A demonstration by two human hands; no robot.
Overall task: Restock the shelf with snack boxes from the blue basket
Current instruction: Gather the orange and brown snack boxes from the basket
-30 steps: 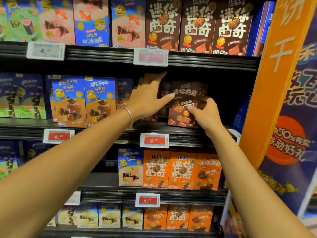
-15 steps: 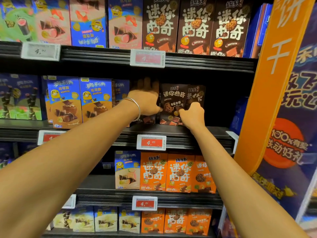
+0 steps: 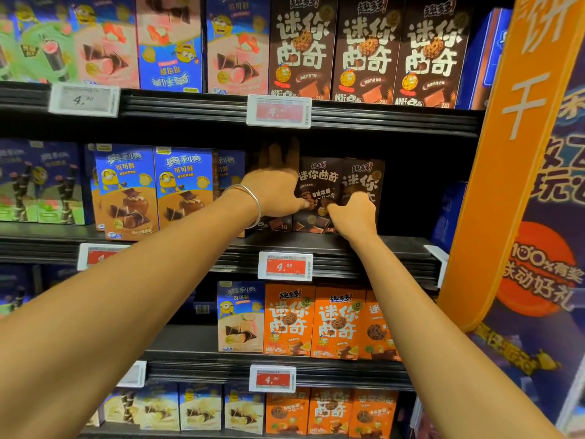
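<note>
- At the left end of the middle shelf stand blue-and-orange boxes, upright with fronts outward, close to the front edge; they play no part in this step.
- The left hand, a bracelet on its wrist, reaches in past the front edge with fingers spread and flat. It covers one dark box almost wholly, and its thumb lies on the front of the brown cookie box next to it. The hand is open and pressing, not closed around anything.
- That brown cookie box stands upright, long axis vertical, set back from the front edge near the middle of the shelf, between the two hands.
- The right hand is just right of it, loosely curled, thumb and forefinger pinching at the seam between this box and a second brown box on its right. Which of the two it has hold of, I cannot tell.
- Right of that second box the shelf runs dark and bare to its right end.
- Judgement: the boxes lie straight ahead of both palms, so squaring them or sliding them comes next; the right hand is nearer the gap.
- The blue basket is out of view.
</note>
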